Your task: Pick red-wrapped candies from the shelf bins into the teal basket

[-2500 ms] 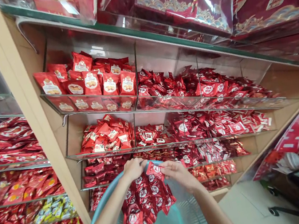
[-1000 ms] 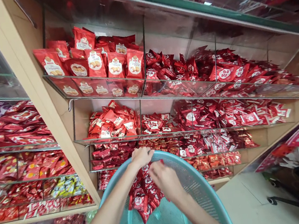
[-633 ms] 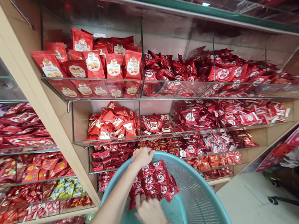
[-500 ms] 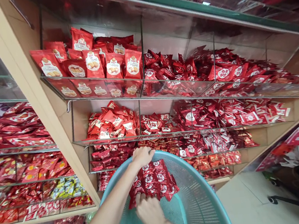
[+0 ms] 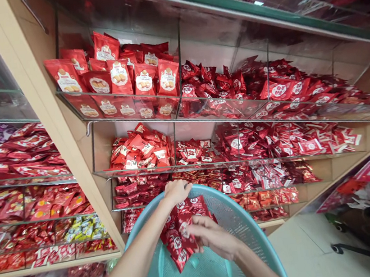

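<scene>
A bunch of red snack packets (image 5: 178, 244) with round white labels hangs inside a turquoise plastic basket (image 5: 250, 220). My left hand (image 5: 177, 191) is closed over the top of the bunch, at the basket's far rim; its fingertips are partly hidden. Lower down, on the bunch's right side, my right hand (image 5: 213, 234) pinches a packet between thumb and fingers. Some of its fingers are out of sight behind the packets. Below the bunch, the basket's turquoise bottom shows.
A wooden shelf unit with glass-fronted bins stands ahead. Upright red biscuit bags (image 5: 118, 77) fill the top left bin, red packets (image 5: 281, 89) the right. Yellow candies (image 5: 86, 228) lie low at left. A wheeled chair (image 5: 359, 247) stands at right on the tiled floor.
My right hand has moved from the bunch's lower left to its right side. The packets' lower end has swung left and down. My left hand stays at the rim.
</scene>
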The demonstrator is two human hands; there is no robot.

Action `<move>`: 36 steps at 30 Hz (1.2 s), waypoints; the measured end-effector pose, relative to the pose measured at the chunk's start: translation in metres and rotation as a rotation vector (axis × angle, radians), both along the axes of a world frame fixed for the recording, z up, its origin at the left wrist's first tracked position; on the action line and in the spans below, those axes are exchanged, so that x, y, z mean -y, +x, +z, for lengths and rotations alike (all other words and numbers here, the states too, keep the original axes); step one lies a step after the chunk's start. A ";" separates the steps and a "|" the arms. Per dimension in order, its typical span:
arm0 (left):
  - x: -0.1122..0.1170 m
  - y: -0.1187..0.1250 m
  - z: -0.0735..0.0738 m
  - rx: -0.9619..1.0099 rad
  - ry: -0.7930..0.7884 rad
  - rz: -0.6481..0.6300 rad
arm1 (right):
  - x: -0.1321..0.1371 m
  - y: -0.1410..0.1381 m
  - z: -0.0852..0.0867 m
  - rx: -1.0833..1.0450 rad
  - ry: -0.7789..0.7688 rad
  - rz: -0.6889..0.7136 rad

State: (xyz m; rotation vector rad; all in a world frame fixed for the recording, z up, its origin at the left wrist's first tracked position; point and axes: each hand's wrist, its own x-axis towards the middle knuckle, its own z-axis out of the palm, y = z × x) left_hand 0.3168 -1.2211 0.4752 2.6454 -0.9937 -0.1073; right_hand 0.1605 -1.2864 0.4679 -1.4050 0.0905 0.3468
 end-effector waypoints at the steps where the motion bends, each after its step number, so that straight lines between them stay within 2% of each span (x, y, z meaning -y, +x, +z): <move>1: 0.001 0.000 -0.001 0.002 0.001 -0.003 | 0.004 -0.001 -0.001 -0.015 0.147 -0.059; 2: 0.002 0.000 -0.001 0.004 0.003 -0.007 | 0.005 -0.002 -0.002 -0.026 0.253 -0.107; 4: 0.004 -0.001 -0.002 0.007 0.006 -0.016 | 0.003 -0.004 -0.008 -0.047 0.371 -0.142; 10: 0.005 -0.006 0.001 -0.001 0.008 -0.025 | -0.008 -0.008 -0.020 -0.093 0.394 -0.181; 15: 0.003 -0.008 0.003 -0.009 0.012 -0.013 | -0.011 -0.008 -0.027 -0.126 0.289 -0.255; 19: 0.001 -0.008 0.001 -0.009 0.018 0.000 | -0.014 -0.009 -0.030 -0.110 0.171 -0.189; 23: 0.002 -0.007 -0.001 0.000 0.017 -0.007 | -0.012 -0.010 -0.031 0.004 0.018 -0.150; 27: 0.004 -0.008 -0.002 -0.021 0.024 -0.004 | -0.004 -0.012 -0.040 0.094 -0.113 -0.021; 31: 0.006 -0.010 -0.002 -0.012 0.019 -0.013 | -0.001 -0.016 -0.050 0.040 -0.218 0.142; 36: 0.008 -0.010 -0.003 0.007 0.023 -0.022 | -0.002 -0.019 -0.052 0.016 -0.288 0.157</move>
